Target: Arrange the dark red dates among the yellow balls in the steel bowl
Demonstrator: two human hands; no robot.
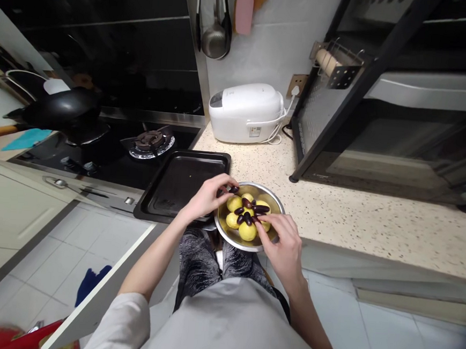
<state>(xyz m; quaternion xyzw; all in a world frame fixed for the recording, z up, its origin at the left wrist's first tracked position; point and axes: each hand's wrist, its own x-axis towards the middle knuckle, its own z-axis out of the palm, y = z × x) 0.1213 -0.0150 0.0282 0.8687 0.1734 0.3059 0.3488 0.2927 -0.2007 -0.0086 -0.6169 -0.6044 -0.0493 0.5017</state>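
Observation:
A round metal bowl [280, 202] sits at the counter's front edge, holding several yellow round pieces [247, 231] with several dark, glossy oval pieces [261, 209] among and on them. At the bowl's upper left rim, my left hand [211, 197] pinches a dark oval piece [234, 189] between its fingertips. My right hand [282, 240] reaches over the right side of the bowl, its thumb and fingers closed together at the dark pieces near the middle. What those fingertips hold is too small to make out.
Left of the bowl lies a black baking tray [183, 187], reaching past the counter edge. Behind stands a white appliance [246, 113] with a cord. A gas stove [149, 141] with a black wok [63, 104] is at left, a black rack [330, 112] with an oven [405, 145] at right. An open drawer [103, 288] juts out below.

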